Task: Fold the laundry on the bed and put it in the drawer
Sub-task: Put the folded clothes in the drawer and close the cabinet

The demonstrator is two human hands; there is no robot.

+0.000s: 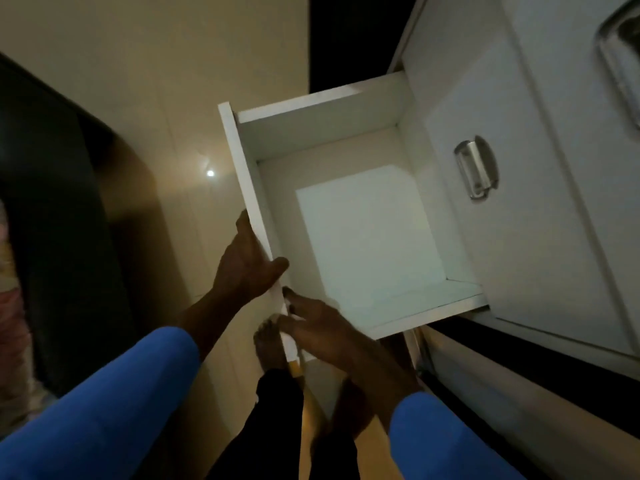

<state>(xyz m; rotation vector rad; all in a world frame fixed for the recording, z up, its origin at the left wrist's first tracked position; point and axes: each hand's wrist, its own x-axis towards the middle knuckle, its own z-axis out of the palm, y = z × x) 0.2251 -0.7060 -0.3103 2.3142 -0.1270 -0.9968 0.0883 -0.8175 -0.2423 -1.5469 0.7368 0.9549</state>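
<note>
Holding now: in the head view your left hand [247, 265] grips the front panel of the drawer [239, 168], thumb hooked over its top edge and fingers down the outer face.
Right hand [325, 329]: it lies at the near corner of the same panel with fingers spread and fairly straight, touching the edge and holding nothing.
Why held so: two hands on one panel look meant to steady the box and keep it running square, whichever way you slide it.
Drawer position: it stands well out of the chest of drawers [536, 237], mouth open towards you.
Drawer make: flat white board, smooth and matte, with square corners and thin straight walls.
Drawer floor: a paler rectangle shows there; liner or light, you cannot tell.
Laundry: no garment shows in the drawer or in either hand.
Left edge: a blurred pinkish cloth [8, 299] sits beside a dark rounded shape [62, 202]; whether it is the laundry is unclear.
Handle [476, 168]: a curved, shiny metal pull is set in the white drawer front above.
Floor [166, 116]: glossy cream tiles throw back a spot of light.
Clothing: blue sleeves [104, 403] cover both forearms, and a bare foot [272, 351] stands just below the panel.
Judged stage: the drawer seems ready, with folded items yet to go in.
</note>
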